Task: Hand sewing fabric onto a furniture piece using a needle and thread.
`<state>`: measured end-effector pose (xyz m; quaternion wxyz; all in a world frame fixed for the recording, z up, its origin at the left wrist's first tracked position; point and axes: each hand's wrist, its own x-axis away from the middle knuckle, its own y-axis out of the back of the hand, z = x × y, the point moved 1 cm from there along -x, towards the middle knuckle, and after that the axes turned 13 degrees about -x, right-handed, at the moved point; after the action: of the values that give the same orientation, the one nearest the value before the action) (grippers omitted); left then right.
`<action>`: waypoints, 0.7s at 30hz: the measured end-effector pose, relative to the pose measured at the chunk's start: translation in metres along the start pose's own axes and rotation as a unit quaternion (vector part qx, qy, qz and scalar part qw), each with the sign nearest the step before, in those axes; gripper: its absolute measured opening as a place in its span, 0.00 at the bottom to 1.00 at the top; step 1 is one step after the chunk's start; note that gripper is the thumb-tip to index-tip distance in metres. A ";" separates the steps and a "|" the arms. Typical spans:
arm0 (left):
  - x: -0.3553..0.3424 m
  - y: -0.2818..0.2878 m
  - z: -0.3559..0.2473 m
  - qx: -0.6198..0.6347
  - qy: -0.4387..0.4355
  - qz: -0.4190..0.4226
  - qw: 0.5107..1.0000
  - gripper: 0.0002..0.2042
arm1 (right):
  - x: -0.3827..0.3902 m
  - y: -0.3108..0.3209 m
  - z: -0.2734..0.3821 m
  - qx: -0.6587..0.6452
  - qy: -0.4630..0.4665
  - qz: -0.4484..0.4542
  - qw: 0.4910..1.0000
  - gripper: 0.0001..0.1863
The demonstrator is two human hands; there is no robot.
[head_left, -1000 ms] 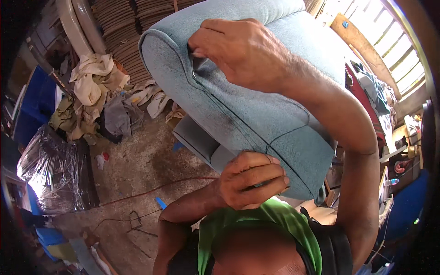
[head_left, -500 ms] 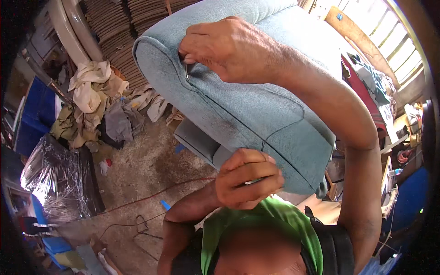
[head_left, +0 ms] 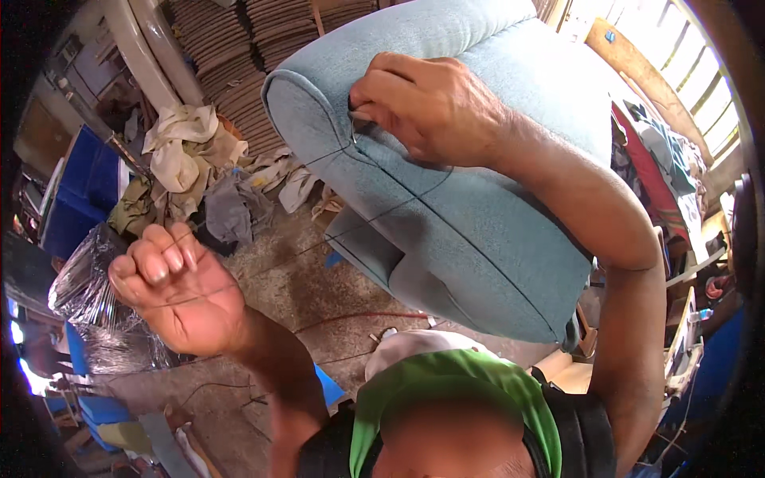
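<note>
A light blue upholstered armchair or sofa (head_left: 494, 239) stands before me, with a dark piped seam running along its arm. My right hand (head_left: 438, 107) is closed at the upper end of this seam, pinching a curved needle (head_left: 354, 131) whose metal bend shows under the fingertips. From the seam a dark thread (head_left: 370, 217) stretches down to the left, across the palm of my left hand (head_left: 179, 291). That hand is raised away from the upholstery, palm turned up, its fingers curled in on the thread. Exactly where the fingers grip it is hard to make out.
Crumpled cloth scraps (head_left: 179, 151) lie on the floor at left, near stacked brown sheets (head_left: 219, 56). A plastic-wrapped bundle (head_left: 119, 342) is beyond my left hand. A red cord (head_left: 351, 316) crosses the concrete floor. Fabrics (head_left: 657, 151) are piled under the window at right.
My left hand has swung from beside the seam's lower part out to the left, drawing the loose thread loop straighter. My right hand stays at the needle; the whole view has shifted slightly.
</note>
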<state>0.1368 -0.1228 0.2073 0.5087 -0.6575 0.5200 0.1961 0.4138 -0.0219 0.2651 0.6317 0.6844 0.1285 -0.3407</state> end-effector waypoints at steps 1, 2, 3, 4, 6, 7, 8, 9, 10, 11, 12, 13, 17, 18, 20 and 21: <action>0.000 0.000 -0.001 0.025 -0.005 0.029 0.999 0.09 | -0.002 0.000 0.001 -0.011 -0.023 0.001 1.000 0.07; 0.000 0.000 -0.001 0.049 -0.010 0.059 0.997 0.09 | -0.004 0.001 0.001 -0.021 -0.046 0.003 0.999 0.07; -0.002 0.003 -0.001 0.066 -0.007 0.089 0.994 0.11 | -0.006 0.003 0.001 -0.020 -0.047 0.004 0.999 0.07; -0.003 0.004 -0.001 0.067 -0.005 0.088 0.994 0.11 | -0.010 0.006 0.001 -0.033 -0.049 0.013 0.998 0.06; -0.004 0.007 -0.001 0.083 -0.002 0.084 0.993 0.11 | -0.017 0.011 0.001 -0.046 -0.053 0.022 0.997 0.06; -0.003 0.010 -0.001 0.083 0.000 0.084 0.993 0.11 | -0.022 0.011 0.001 -0.041 -0.063 0.046 0.996 0.05; -0.002 0.013 0.001 0.082 0.007 0.080 0.993 0.11 | -0.026 0.011 0.002 -0.036 -0.072 0.070 0.994 0.04; -0.001 0.015 0.005 0.086 0.015 0.078 0.993 0.11 | -0.029 0.013 0.003 -0.032 -0.077 0.070 0.994 0.04; 0.001 0.017 0.008 0.088 0.025 0.071 0.993 0.10 | -0.033 0.014 0.005 -0.034 -0.091 0.088 0.991 0.05; 0.002 0.020 0.011 0.092 0.027 0.073 0.993 0.10 | -0.035 0.014 0.006 -0.036 -0.105 0.106 0.988 0.05; 0.004 0.024 0.014 0.082 0.030 0.067 0.994 0.10 | -0.035 0.015 0.006 -0.035 -0.108 0.107 0.988 0.05; 0.006 0.027 0.016 0.072 0.033 0.061 0.995 0.09 | -0.035 0.016 0.005 -0.056 -0.116 0.113 0.985 0.06; 0.012 0.033 0.019 0.071 0.042 0.046 0.995 0.08 | -0.036 0.021 0.004 -0.090 -0.147 0.140 0.975 0.07; 0.011 0.036 0.019 0.072 0.042 0.046 0.995 0.08 | -0.036 0.020 0.005 -0.090 -0.147 0.141 0.975 0.07; 0.011 0.041 0.017 0.068 0.067 0.026 0.995 0.08 | -0.034 0.018 0.006 -0.120 -0.158 0.145 0.969 0.08; 0.011 0.041 0.016 0.067 0.065 0.025 0.995 0.08 | -0.034 0.018 0.006 -0.119 -0.156 0.145 0.970 0.08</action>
<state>0.1091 -0.1119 0.1729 0.5118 -0.6197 0.5806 0.1301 0.3972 -0.0222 0.3006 0.7636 0.5538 -0.0326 -0.3304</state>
